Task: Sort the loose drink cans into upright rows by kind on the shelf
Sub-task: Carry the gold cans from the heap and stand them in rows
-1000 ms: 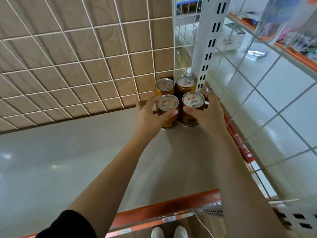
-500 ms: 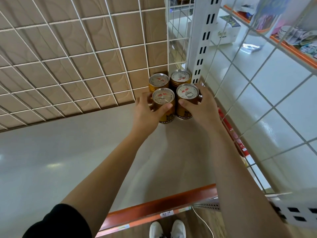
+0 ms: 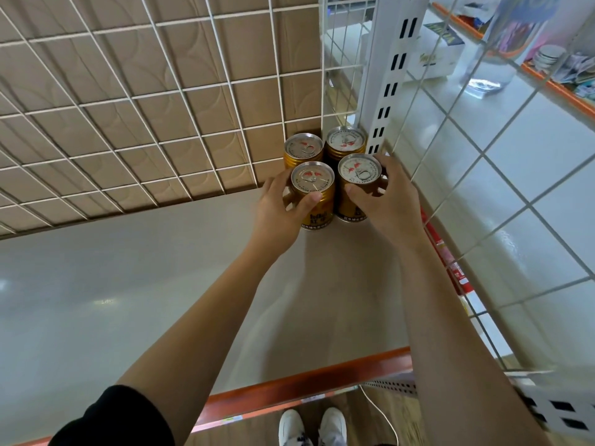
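Several gold drink cans stand upright in a square block in the back right corner of the grey shelf [image 3: 135,284]. My left hand [image 3: 280,210] grips the front left can [image 3: 313,188], thumb across its front and fingers round its left side. My right hand [image 3: 386,201] grips the front right can [image 3: 358,181], thumb on its front and fingers curled round its right side. Behind them stand the back left can [image 3: 302,149] and the back right can [image 3: 345,141], both untouched.
A white wire grid [image 3: 161,91] backs the shelf, and another wire grid [image 3: 483,156] closes its right side beside a white slotted upright [image 3: 392,69]. An orange strip [image 3: 289,391] edges the shelf front. Through the right grid I see another shelf with boxes.
Both hands keep their hold on the two front cans, which sit tight against the back pair. The view has tilted slightly; nothing else has shifted.
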Motion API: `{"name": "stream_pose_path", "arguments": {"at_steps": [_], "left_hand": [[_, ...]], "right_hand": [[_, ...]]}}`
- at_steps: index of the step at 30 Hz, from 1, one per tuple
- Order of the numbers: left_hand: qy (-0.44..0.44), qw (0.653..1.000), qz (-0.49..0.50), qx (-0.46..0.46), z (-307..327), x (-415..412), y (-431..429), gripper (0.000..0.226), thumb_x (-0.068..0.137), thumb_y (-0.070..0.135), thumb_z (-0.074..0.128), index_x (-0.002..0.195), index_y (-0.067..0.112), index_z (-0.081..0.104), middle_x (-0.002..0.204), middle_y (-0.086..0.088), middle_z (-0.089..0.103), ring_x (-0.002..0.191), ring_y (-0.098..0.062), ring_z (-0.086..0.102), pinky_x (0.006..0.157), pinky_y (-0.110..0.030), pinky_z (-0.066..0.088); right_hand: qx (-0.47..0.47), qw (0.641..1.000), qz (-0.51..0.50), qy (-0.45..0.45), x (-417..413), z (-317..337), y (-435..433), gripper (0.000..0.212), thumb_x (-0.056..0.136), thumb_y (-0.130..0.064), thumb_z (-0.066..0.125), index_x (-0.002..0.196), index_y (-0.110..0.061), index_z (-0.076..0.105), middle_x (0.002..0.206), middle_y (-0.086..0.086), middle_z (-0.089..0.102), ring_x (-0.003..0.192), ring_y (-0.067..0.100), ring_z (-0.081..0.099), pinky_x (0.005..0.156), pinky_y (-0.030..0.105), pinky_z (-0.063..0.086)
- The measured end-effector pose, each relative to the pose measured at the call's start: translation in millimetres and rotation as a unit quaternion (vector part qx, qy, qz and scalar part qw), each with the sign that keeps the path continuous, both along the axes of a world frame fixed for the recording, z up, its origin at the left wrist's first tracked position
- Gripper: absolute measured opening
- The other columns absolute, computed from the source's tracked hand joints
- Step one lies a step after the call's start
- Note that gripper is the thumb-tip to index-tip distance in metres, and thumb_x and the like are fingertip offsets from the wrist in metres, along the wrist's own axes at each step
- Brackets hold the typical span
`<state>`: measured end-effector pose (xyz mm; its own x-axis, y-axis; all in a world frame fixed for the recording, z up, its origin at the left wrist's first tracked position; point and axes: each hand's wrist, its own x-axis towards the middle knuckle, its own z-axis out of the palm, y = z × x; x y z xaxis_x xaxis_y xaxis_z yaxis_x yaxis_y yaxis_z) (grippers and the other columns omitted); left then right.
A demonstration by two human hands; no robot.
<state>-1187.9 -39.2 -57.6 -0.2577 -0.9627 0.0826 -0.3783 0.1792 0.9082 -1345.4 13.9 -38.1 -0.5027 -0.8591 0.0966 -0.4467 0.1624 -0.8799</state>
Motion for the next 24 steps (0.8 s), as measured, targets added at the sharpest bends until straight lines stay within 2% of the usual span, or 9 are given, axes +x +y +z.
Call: {"name": "stream_pose_path", "arguments": {"at_steps": [4,6,8,10,12,14,17,20,24], "left_hand": [[0.007,1.000,0.002,0.005,-1,-4,3,0.060,0.087,0.034,0.063,0.139,0.015,0.041,0.136,-0.006,0.047,0.122,-0.016,0.049,0.087,-0.014,0.044],[0.004,1.000,-0.001,0.010,-2,-4,4,0.062,0.088,0.036,0.062,0.142,0.018,0.037,0.139,-0.005,0.045,0.125,-0.017,0.047,0.093,-0.019,0.044],[-0.008,1.000,-0.009,0.024,-1,-3,5,0.069,0.088,0.040,0.061,0.146,0.021,0.030,0.142,-0.004,0.044,0.129,-0.020,0.044,0.104,-0.034,0.043],[-0.020,0.999,-0.010,0.047,3,1,8,0.080,0.086,0.043,0.062,0.150,0.022,0.019,0.147,-0.004,0.040,0.134,-0.022,0.040,0.108,-0.045,0.039],[-0.051,0.997,0.017,0.051,8,11,14,0.085,0.086,0.040,0.063,0.151,0.021,0.012,0.151,-0.006,0.034,0.137,-0.025,0.036,0.109,-0.045,0.036],[-0.123,0.991,0.045,0.024,11,28,23,0.082,0.087,0.038,0.063,0.151,0.020,0.015,0.152,-0.008,0.033,0.137,-0.026,0.034,0.110,-0.043,0.034],[-0.253,0.966,0.051,0.023,17,64,44,0.083,0.087,0.039,0.062,0.151,0.020,0.012,0.151,-0.009,0.034,0.137,-0.029,0.033,0.112,-0.044,0.029],[-0.294,0.954,0.063,0.022,24,108,77,0.074,0.088,0.040,0.060,0.149,0.019,0.023,0.149,-0.008,0.035,0.136,-0.028,0.034,0.111,-0.041,0.028],[-0.292,0.944,0.151,-0.010,33,173,126,0.059,0.086,0.038,0.064,0.138,0.018,0.045,0.135,-0.009,0.051,0.122,-0.026,0.049,0.100,-0.033,0.036]], "right_hand": [[0.002,1.000,0.004,0.011,1,-5,0,0.070,0.083,-0.033,0.068,0.143,-0.019,0.034,0.136,0.002,0.052,0.124,0.017,0.048,0.101,0.036,0.046],[0.013,1.000,0.006,0.014,1,-7,0,0.073,0.084,-0.036,0.067,0.144,-0.018,0.031,0.140,0.002,0.048,0.128,0.018,0.045,0.105,0.041,0.042],[0.016,1.000,0.005,0.012,2,-8,2,0.076,0.082,-0.040,0.067,0.145,-0.018,0.030,0.143,0.003,0.045,0.132,0.021,0.041,0.107,0.046,0.039],[0.023,0.999,0.010,0.027,3,-12,4,0.080,0.080,-0.042,0.069,0.145,-0.017,0.029,0.145,0.004,0.041,0.134,0.023,0.039,0.109,0.048,0.035],[0.083,0.993,0.016,0.079,5,-15,10,0.084,0.079,-0.041,0.070,0.145,-0.015,0.026,0.148,0.008,0.035,0.136,0.028,0.035,0.111,0.046,0.031],[0.144,0.980,0.019,0.140,8,-18,17,0.081,0.079,-0.047,0.067,0.142,-0.014,0.030,0.144,0.012,0.039,0.132,0.035,0.038,0.107,0.051,0.035],[0.153,0.971,0.024,0.184,24,-16,35,0.067,0.080,-0.046,0.062,0.135,-0.017,0.037,0.135,0.013,0.048,0.125,0.038,0.044,0.102,0.052,0.038],[0.099,0.972,0.069,0.204,45,-11,54,0.058,0.084,-0.035,0.064,0.134,-0.015,0.041,0.137,0.011,0.047,0.126,0.032,0.042,0.103,0.045,0.036],[0.040,0.957,0.212,0.192,93,-5,71,0.051,0.086,-0.024,0.065,0.132,-0.010,0.049,0.132,0.012,0.051,0.123,0.028,0.046,0.100,0.039,0.037]]}}
